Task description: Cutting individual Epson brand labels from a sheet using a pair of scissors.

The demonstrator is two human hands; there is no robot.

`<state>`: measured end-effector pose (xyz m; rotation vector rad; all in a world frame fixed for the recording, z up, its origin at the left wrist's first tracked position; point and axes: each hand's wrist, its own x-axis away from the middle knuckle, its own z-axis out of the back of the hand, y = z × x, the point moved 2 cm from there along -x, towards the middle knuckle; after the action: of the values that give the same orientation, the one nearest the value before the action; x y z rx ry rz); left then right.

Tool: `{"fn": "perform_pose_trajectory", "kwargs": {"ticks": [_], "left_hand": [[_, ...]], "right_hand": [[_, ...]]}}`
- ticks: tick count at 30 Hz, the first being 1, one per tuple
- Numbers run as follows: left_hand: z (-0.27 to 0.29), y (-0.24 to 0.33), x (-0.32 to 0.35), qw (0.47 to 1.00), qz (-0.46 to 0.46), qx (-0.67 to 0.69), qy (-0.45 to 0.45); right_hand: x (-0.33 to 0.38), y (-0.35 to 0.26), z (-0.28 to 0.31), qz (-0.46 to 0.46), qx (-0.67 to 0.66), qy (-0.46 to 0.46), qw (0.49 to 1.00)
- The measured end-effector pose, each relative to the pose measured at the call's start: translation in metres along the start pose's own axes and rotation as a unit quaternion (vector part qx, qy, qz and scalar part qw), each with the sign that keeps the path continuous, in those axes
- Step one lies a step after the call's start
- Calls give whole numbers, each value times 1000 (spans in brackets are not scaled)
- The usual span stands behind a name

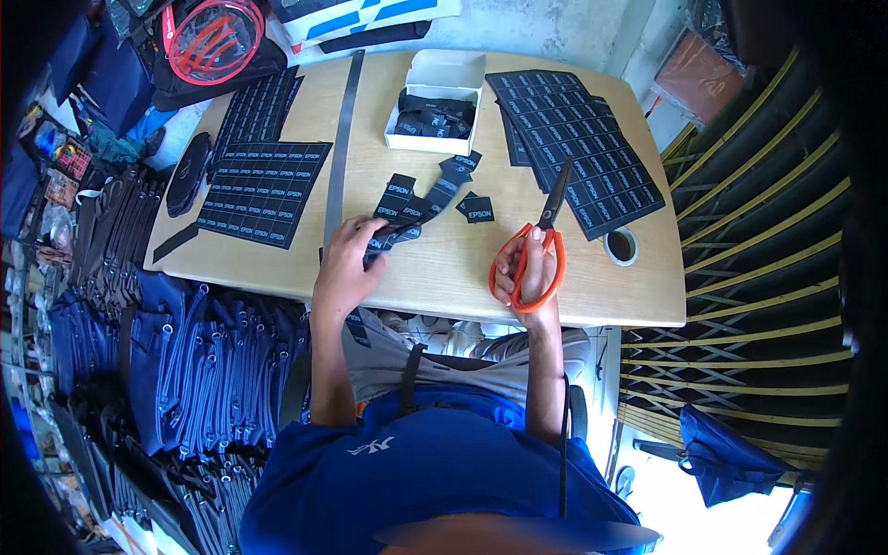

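Our right hand (532,273) grips the scissors (548,218), blades pointing away from us, over the worktop (444,282); our left hand (348,264) touches loose black labels (413,210), whether grasping them we cannot tell. Beyond these, we see an open white box (430,143) between printed black sheets (592,148).

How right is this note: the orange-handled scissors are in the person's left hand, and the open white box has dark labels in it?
One detail is wrong: the head view shows the orange-handled scissors in the right hand, not the left hand. The open white box does have dark labels in it.
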<state>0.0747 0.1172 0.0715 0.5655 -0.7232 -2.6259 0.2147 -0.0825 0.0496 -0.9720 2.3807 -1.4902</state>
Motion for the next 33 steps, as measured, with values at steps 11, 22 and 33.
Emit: {"fn": "perform_pose_trajectory", "kwargs": {"ticks": [11, 22, 33], "left_hand": [[-32, 19, -6, 986, 78, -105, 99], [-26, 0, -12, 980, 34, 95, 172], [3, -8, -17, 954, 36, 178, 239]], "right_hand": [[-1, 1, 1, -8, -13, -6, 1000], [-1, 3, 4, -12, -20, -20, 1000], [-1, 3, 4, -12, -10, -8, 1000]]}}
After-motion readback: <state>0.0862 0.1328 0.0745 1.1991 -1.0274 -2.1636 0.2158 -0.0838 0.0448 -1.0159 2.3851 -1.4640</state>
